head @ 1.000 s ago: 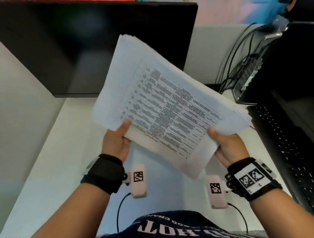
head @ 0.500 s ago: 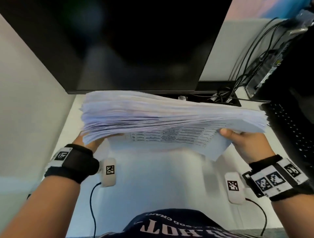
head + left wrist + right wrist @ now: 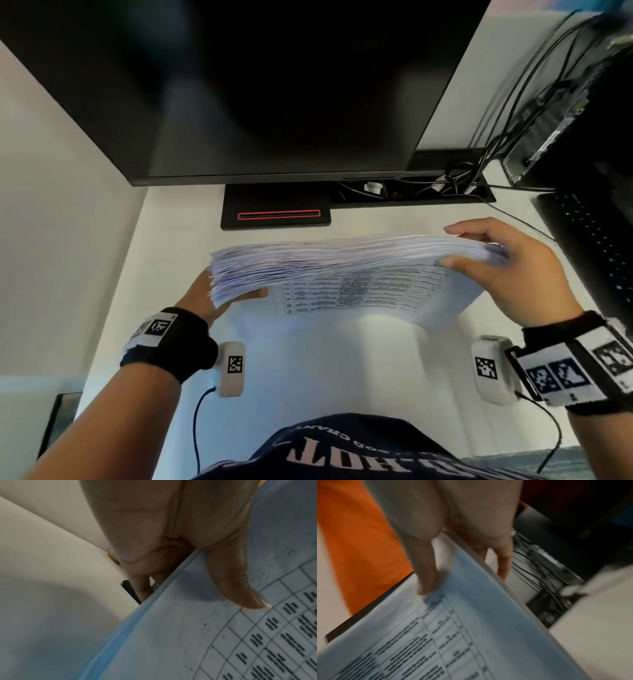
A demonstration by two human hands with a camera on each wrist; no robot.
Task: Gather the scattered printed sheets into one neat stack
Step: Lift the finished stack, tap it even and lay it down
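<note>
A thick stack of printed sheets (image 3: 342,260) hangs nearly level above the white desk (image 3: 308,370), its ragged long edge turned toward me and a printed table on its underside. My left hand (image 3: 202,301) grips the left end, thumb (image 3: 240,588) flat on the printed face (image 3: 188,635) and fingers hidden behind. At the right end my right hand (image 3: 493,270) pinches the stack, thumb (image 3: 426,574) on the printed sheet (image 3: 453,628), fingers curled over the far side. The sheets' edges are not flush.
A dark monitor (image 3: 274,85) and its base (image 3: 275,209) stand just behind the stack. Cables (image 3: 455,178) and a computer box (image 3: 548,137) fill the back right. A black keyboard (image 3: 589,246) lies close beside my right hand. A pale partition bounds the left.
The stack tipped from facing me to nearly flat and edge-on, and came down toward the desk. Both hands kept hold; the right fingers now reach over the far side.
</note>
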